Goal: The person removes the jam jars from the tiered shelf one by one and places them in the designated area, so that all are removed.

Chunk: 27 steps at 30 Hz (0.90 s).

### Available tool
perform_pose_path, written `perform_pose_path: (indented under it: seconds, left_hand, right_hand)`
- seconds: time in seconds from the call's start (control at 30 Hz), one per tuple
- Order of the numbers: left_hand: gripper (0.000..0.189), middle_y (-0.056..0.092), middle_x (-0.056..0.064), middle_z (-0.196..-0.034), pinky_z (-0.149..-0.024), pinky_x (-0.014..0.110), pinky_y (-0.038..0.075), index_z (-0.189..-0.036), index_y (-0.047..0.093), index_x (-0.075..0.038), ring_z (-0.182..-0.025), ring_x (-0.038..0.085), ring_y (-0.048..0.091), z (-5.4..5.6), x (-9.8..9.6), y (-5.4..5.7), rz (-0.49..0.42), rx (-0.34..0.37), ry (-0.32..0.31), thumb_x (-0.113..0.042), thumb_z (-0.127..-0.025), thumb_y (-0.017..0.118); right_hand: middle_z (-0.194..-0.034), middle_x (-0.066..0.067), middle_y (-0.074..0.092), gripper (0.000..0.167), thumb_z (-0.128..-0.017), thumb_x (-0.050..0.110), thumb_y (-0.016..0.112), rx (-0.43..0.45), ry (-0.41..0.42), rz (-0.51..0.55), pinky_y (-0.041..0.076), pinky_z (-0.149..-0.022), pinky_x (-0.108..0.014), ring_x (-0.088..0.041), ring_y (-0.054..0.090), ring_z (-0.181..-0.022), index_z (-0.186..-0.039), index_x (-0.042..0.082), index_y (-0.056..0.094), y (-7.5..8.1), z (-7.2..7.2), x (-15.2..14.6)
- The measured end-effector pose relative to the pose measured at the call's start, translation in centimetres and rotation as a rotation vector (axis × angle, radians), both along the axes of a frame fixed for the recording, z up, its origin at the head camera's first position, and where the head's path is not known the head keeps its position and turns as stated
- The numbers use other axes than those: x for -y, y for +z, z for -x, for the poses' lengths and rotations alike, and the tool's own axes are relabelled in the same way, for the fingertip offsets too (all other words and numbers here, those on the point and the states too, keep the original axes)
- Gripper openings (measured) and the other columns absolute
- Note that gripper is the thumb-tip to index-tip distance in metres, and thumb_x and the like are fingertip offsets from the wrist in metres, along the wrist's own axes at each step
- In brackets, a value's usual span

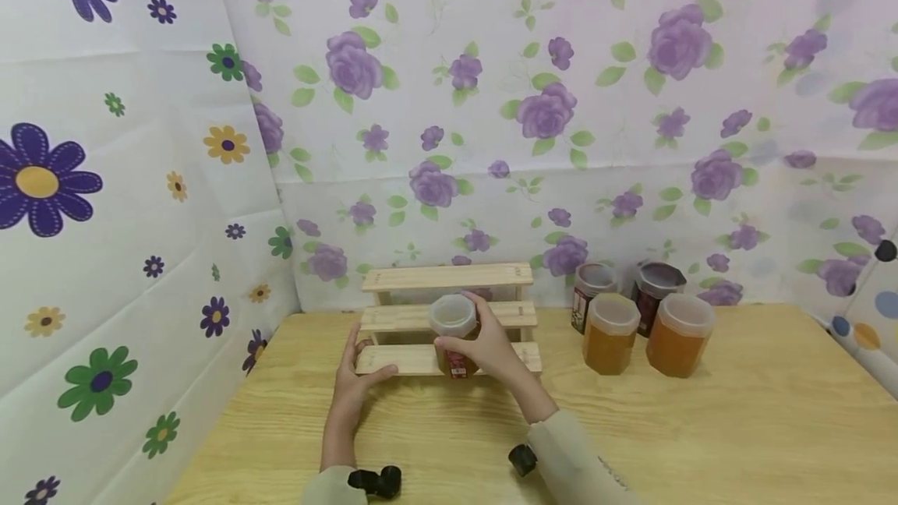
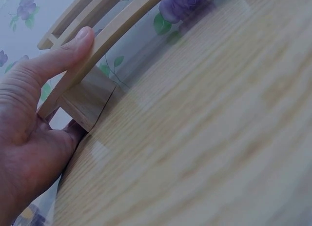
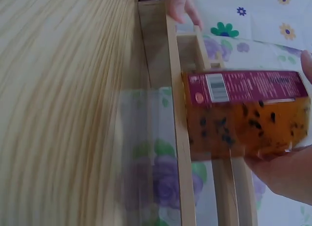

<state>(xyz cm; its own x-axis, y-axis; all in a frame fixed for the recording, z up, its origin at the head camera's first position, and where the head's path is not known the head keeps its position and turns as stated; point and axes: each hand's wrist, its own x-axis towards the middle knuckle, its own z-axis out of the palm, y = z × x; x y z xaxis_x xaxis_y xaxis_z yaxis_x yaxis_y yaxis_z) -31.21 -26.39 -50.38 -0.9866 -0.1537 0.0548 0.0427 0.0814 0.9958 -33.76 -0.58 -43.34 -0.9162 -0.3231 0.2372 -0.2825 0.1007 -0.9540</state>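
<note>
A three-step wooden rack point(image 1: 403, 361) stands on the table against the back cloth. My left hand point(image 1: 349, 375) grips the left end of its lowest step, thumb over the board's front edge and fingers round the side; the left wrist view shows this hand point(image 2: 36, 113) low against the rack's leg. With thumb and fingers round its side, my right hand point(image 1: 493, 345) holds a clear jar point(image 1: 452, 318) upright at the lowest step. Orange contents with dark seeds and a maroon label with a barcode show on the jar point(image 3: 248, 116) in the right wrist view.
Right of the rack stand two amber-filled jars point(image 1: 610, 337) point(image 1: 679, 337) in front. Behind them are a dark-labelled jar point(image 1: 584, 306) and a darker jar point(image 1: 652, 294). Flowered cloth point(image 1: 449, 100) hangs close behind the rack and along the left side of the wooden table point(image 1: 435, 443).
</note>
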Motion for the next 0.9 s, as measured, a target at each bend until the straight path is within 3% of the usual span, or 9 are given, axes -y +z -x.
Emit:
perform_pose_path:
  seconds: [0.13, 0.23, 0.37, 0.6, 0.9]
  left_hand:
    - [0.109, 0.033, 0.009, -0.154, -0.11, 0.035, 0.037, -0.156, 0.009, -0.039, -0.139, 0.027, 0.036, 0.0, 0.0, -0.2, 0.028, 0.011, 0.004, -0.008, -0.079, 0.08]
    - [0.109, 0.036, 0.009, -0.153, -0.112, 0.038, 0.034, -0.157, 0.01, -0.037, -0.136, 0.025, 0.038, 0.1, 0.2, -0.1, 0.041, -0.001, 0.019, -0.009, -0.079, 0.081]
    - [0.109, 0.035, 0.01, -0.153, -0.115, 0.044, 0.031, -0.158, 0.009, -0.033, -0.137, 0.027, 0.037, 0.2, 0.2, 0.1, 0.043, -0.016, 0.025, -0.009, -0.079, 0.08]
    - [0.11, 0.032, 0.012, -0.155, -0.119, 0.048, 0.025, -0.157, 0.007, -0.037, -0.14, 0.029, 0.033, 0.2, 0.0, 0.1, 0.023, -0.01, 0.015, -0.006, -0.08, 0.079]
    - [0.109, 0.033, 0.01, -0.155, -0.117, 0.043, 0.028, -0.157, 0.009, -0.037, -0.139, 0.027, 0.035, 0.2, -0.2, -0.1, 0.021, 0.003, 0.021, -0.007, -0.08, 0.08]
  right_hand:
    - [-0.132, -0.016, 0.052, 0.089, -0.08, 0.027, 0.081, 0.058, -0.059, 0.032, 0.051, -0.095, -0.048, -0.03, 0.056, -0.115, -0.151, 0.013, 0.029, 0.1, -0.4, 0.9]
    - [-0.133, -0.015, 0.051, 0.087, -0.079, 0.029, 0.082, 0.073, -0.084, 0.061, 0.051, -0.095, -0.048, -0.031, 0.055, -0.117, -0.149, 0.015, 0.032, 0.5, -0.6, 1.6]
    - [-0.131, -0.014, 0.054, 0.085, -0.077, 0.029, 0.084, 0.056, -0.124, 0.067, 0.052, -0.095, -0.047, -0.03, 0.057, -0.115, -0.147, 0.015, 0.036, 0.8, -0.6, 2.0]
    - [-0.126, -0.014, 0.059, 0.081, -0.073, 0.028, 0.087, 0.038, -0.186, 0.084, 0.054, -0.09, -0.045, -0.029, 0.06, -0.11, -0.141, 0.015, 0.045, 0.3, -0.5, 2.0]
    - [-0.122, -0.012, 0.061, 0.079, -0.07, 0.029, 0.089, 0.002, -0.216, 0.098, 0.056, -0.087, -0.044, -0.027, 0.061, -0.107, -0.137, 0.016, 0.049, 0.9, -0.7, 1.7]
